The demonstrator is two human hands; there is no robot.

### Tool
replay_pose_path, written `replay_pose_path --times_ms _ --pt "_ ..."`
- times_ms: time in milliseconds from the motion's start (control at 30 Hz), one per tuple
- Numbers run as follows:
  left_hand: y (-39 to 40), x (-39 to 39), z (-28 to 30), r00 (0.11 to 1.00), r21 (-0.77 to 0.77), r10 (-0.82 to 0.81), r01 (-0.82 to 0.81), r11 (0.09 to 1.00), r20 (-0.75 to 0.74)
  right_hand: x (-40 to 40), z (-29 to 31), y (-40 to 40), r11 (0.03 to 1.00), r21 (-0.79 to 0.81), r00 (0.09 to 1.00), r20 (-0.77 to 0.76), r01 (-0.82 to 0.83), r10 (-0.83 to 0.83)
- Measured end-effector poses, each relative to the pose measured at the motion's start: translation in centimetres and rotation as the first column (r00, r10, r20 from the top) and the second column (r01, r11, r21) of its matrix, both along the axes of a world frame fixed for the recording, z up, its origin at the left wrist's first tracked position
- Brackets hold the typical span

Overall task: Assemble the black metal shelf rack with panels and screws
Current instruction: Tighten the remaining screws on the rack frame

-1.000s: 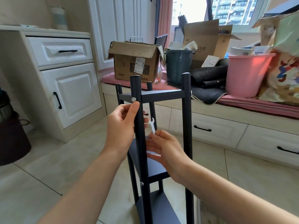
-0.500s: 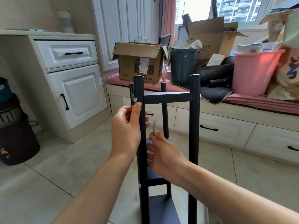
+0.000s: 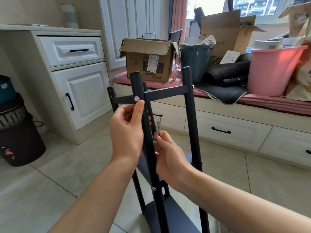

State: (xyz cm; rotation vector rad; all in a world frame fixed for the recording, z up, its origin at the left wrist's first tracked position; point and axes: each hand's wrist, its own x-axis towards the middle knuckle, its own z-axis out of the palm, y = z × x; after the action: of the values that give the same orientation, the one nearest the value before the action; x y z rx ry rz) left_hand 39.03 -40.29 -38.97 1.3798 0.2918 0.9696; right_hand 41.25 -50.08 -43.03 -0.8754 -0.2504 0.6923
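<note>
The black metal shelf rack (image 3: 188,105) stands upright on the tiled floor in front of me, with several posts and dark panels between them. My left hand (image 3: 126,132) grips the near post (image 3: 137,84) just under a silver screw (image 3: 136,98) at the top panel (image 3: 165,93). My right hand (image 3: 168,153) pinches a small flat silver wrench (image 3: 158,125), held upright just right of that post. A second screw (image 3: 153,188) shows lower on the same post, by a lower panel (image 3: 175,214).
A white cabinet with drawers (image 3: 74,68) stands at the left, a dark bin (image 3: 18,142) beside it. Behind the rack a window bench (image 3: 252,118) carries a cardboard box (image 3: 148,61), a dark bucket (image 3: 195,63), a pink bucket (image 3: 272,69) and black mats.
The rack has turned so another post shows at the left. My right hand has turned the wrench from tilted to upright. My left hand stays on the near post.
</note>
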Motion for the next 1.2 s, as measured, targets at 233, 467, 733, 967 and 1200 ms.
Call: replay_pose_path --times_ms 233,467,733,967,1200 --pt "0.3 -0.6 0.3 0.996 0.046 -0.084 0.083 0.995 0.018 0.1 0.0 0.0 0.999 -0.019 0.996 0.080 0.041 -0.040" --pt "1.0 0.1 -0.7 0.979 0.090 -0.193 0.198 0.976 -0.059 1.8 0.8 -2.0 0.958 -0.145 0.969 0.071 0.246 -0.238" --pt "2.9 2.2 -2.2 0.993 0.124 0.022 -0.007 0.992 -0.119 4.6 -0.5 -5.8 0.826 -0.409 0.921 0.193 0.388 -0.337" --pt "5.0 3.8 -4.0 0.924 0.101 0.241 -0.221 0.970 -0.296 5.7 -1.4 -8.8 0.799 -0.418 0.902 0.210 0.432 -0.377" --pt "6.1 4.4 -5.6 0.921 -0.030 0.054 -0.071 0.997 -0.386 6.9 -2.3 -10.9 0.774 -0.425 0.882 0.262 0.469 -0.391"
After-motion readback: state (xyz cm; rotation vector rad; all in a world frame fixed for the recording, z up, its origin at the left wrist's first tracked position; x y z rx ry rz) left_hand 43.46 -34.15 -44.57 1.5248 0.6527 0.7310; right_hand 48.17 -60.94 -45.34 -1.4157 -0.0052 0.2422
